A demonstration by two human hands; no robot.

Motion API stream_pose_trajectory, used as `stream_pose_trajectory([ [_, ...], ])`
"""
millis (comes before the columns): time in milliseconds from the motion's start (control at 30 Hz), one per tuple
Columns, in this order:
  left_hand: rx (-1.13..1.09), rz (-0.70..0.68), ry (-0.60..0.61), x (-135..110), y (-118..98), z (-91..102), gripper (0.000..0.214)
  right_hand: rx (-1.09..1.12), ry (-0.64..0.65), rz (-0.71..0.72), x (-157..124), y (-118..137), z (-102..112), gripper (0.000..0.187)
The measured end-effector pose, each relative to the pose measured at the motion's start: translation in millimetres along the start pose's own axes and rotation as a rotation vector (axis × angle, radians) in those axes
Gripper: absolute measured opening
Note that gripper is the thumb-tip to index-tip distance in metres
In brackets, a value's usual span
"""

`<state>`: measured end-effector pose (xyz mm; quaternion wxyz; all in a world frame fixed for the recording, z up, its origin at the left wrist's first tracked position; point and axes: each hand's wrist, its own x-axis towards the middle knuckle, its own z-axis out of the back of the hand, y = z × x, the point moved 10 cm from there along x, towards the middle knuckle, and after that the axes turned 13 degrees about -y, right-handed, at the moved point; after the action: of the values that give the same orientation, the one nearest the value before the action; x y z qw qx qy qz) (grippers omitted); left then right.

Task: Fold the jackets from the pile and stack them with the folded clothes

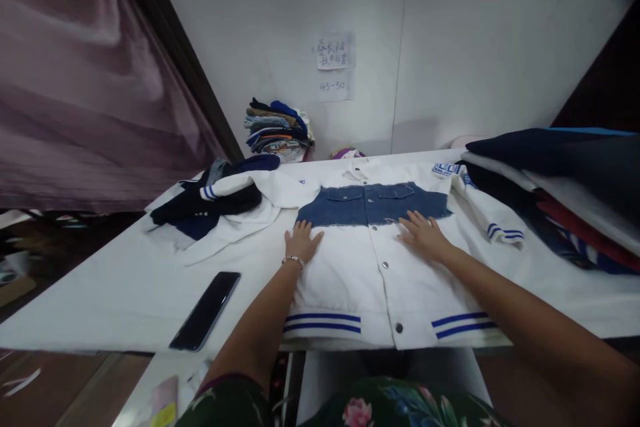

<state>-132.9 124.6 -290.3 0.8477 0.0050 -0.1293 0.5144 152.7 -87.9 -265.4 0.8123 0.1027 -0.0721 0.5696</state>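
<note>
Two hands pressed flat, fingers spread and gripping nothing, on the white snap-buttoned jacket with denim chest panel (365, 267): left hand (301, 241), right hand (424, 233).

white-and-denim jacket (370, 267) lying flat

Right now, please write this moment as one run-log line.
left hand: open, flat on jacket | right hand: open, flat on jacket | jacket: spread front-up on table | phone: on table, left of jacket
</note>
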Motion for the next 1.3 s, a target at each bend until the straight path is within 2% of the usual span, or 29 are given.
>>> stream_pose_trajectory([
  [67, 0.009, 0.002, -0.009, 0.5, 0.2, 1.9, 0.071, -0.072, -0.012, -0.102, 9.1, -38.2, -5.5, 0.060],
  [167, 0.008, 0.004, -0.007, 0.9, 0.3, 2.1, 0.071, -0.111, -0.010, -0.286, 4.2, -99.7, -13.5, 0.064],
  [267, 0.001, 0.006, -0.004, 0.4, 0.0, 1.3, 0.070, -0.097, 0.014, -0.377, -5.5, -131.9, -22.9, 0.067],
  [433, -0.003, 0.016, 0.012, 1.2, 0.5, 2.6, 0.069, -0.082, -0.006, -0.380, -6.5, -133.6, -27.2, 0.069],
  [567, 0.027, 0.028, 0.064, 13.0, -5.2, 5.8, 0.065, -0.075, -0.013, -0.376, -5.4, -133.0, -28.7, 0.070],
  [633, 0.029, -0.004, 0.038, 25.8, -19.4, 12.5, 0.063, -0.079, -0.021, -0.370, -5.1, -134.3, -29.8, 0.070],
  [733, -0.015, -0.140, -0.039, 49.2, -54.3, 22.1, 0.062, -0.090, -0.035, -0.370, -4.9, -137.0, -32.1, 0.069],
  [800, -0.040, -0.224, -0.059, 63.5, -70.9, 21.5, 0.060, -0.094, -0.040, -0.374, -4.8, -138.7, -33.8, 0.069],
  [833, -0.039, -0.231, -0.052, 70.2, -72.2, 18.2, 0.060, -0.095, -0.040, -0.375, -4.8, -139.5, -34.7, 0.069],
  [900, -0.019, -0.137, -0.016, 82.2, -56.7, 7.2, 0.062, -0.097, -0.036, -0.379, -5.1, -140.9, -36.6, 0.070],
  [1000, 0.009, 0.088, 0.001, 89.5, -15.7, -8.0, 0.068, -0.104, -0.044, -0.360, -5.1, -141.0, -37.6, 0.069],
  [1067, 0.005, 0.138, -0.024, 89.7, -0.8, -13.8, 0.069, -0.113, -0.059, -0.347, -4.8, -140.6, -37.6, 0.069],
  [1300, 0.005, 0.097, -0.078, 86.7, -0.1, -16.4, 0.066, -0.098, -0.144, -0.335, -6.1, -141.1, -39.3, 0.064],
])
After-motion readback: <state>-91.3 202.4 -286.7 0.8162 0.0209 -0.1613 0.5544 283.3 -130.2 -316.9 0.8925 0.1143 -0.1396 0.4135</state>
